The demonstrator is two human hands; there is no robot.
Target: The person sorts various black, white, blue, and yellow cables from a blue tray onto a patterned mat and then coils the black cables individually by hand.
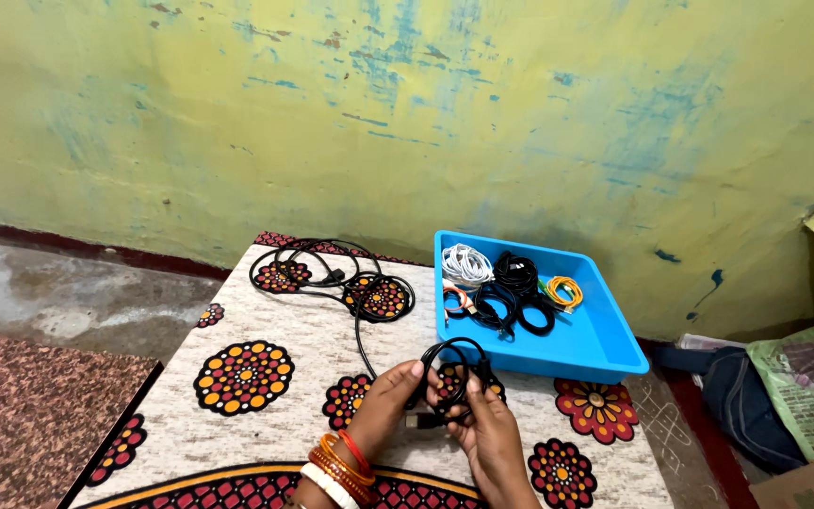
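My left hand [386, 403] and my right hand [488, 435] hold a black cable [452, 375] wound into a small coil just above a table with a flower-patterned cloth [247, 377]. The cable's loose end runs back from the coil to a heap of black loops [332, 273] lying at the far side of the table. Orange, red and white bangles ring my left wrist. A blue plastic tray [605, 339] stands at the table's right, holding white [466, 264], black [516, 273] and orange [563, 290] coiled cables.
A worn yellow-green wall [407, 123] rises behind the table. Bare concrete floor [49, 292] and a brown mat [21, 415] lie to the left. Dark bags [737, 396] and a printed green sack [803, 386] sit on the floor to the right.
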